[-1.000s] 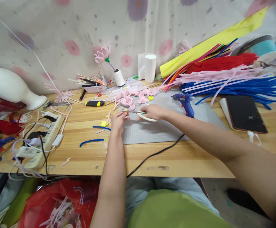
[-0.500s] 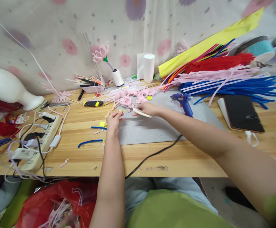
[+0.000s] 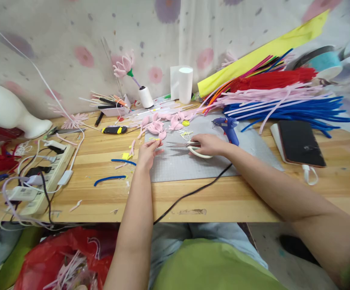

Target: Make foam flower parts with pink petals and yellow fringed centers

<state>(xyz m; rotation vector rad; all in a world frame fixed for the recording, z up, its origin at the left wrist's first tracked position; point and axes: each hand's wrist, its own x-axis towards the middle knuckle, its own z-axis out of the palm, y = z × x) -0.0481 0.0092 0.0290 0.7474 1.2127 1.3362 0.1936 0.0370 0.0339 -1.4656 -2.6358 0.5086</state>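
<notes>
My left hand (image 3: 148, 154) is closed in a pinch at the left edge of the grey cutting mat (image 3: 175, 171). Between its fingertips is a thin yellow strip (image 3: 155, 139), mostly hidden. My right hand (image 3: 208, 145) grips white-handled scissors (image 3: 199, 153) low over the mat. Their blades are slightly apart and point left towards my left hand, without touching it. Just behind the hands lie fluffy pink pipe-cleaner petals (image 3: 156, 127). Thin pale yellow strips (image 3: 186, 134) rest on the mat behind the scissors.
A blue glue gun (image 3: 229, 129) lies right of my right hand, and a black cord (image 3: 190, 196) crosses the front. Pipe-cleaner bundles (image 3: 286, 106) fill the back right. A utility knife (image 3: 114, 130), blue pipe-cleaner pieces (image 3: 110, 178) and a power strip (image 3: 64, 161) are leftward.
My right hand has drawn the scissors to the right, away from my left hand. The blades and the pale strips behind them now show. My left hand keeps its pinch.
</notes>
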